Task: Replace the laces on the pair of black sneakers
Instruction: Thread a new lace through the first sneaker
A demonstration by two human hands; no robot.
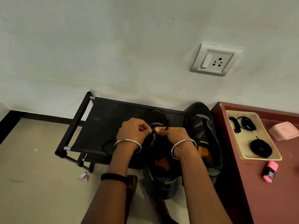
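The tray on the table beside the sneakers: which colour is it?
The tray is cream-coloured, as the head view shows.

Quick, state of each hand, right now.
Left hand: fingers curled, pinching the black lace over the near sneaker.
Right hand: fingers curled, pinching the same lace from the other side.

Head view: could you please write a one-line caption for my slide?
Left hand and right hand pinch the lace of one black sneaker at a rack; spare laces lie in a tray.
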